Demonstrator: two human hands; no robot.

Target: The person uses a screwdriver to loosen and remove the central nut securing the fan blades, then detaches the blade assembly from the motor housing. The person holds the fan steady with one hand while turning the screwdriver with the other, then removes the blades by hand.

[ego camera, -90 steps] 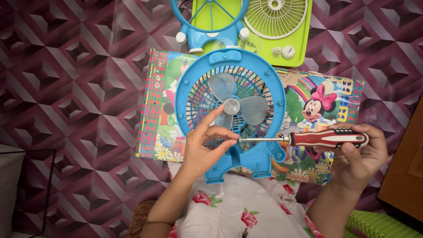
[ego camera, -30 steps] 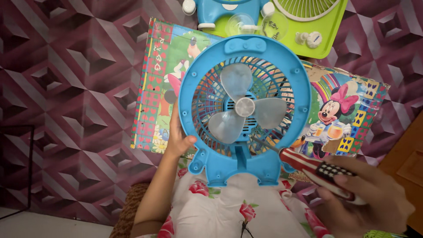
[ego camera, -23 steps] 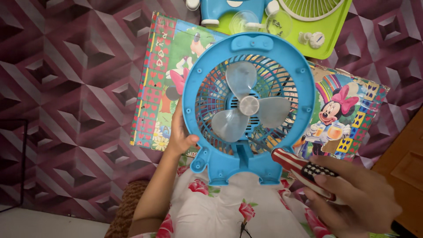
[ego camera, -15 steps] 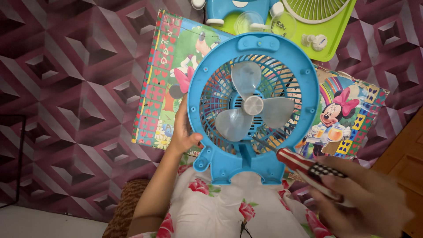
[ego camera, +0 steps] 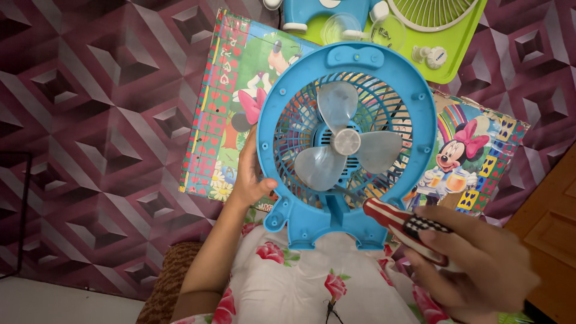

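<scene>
A round blue fan body with a grille and three pale translucent blades stands tilted over my lap. My left hand grips its left rim, thumb on the front face. My right hand is closed on a screwdriver with a red, white and black handle. The thin metal shaft points up-left and its tip sits at the grille just below the blade hub.
A colourful cartoon-printed box lies under the fan on a maroon geometric-patterned cloth. Behind it a green tray holds a pale fan grille, white knobs, and a second blue fan part. A wooden surface is at right.
Three seconds ago my left fingers pinched the screwdriver tip; now that hand holds the fan's left rim. My right hand has dropped lower right, angling the screwdriver up into the grille.
</scene>
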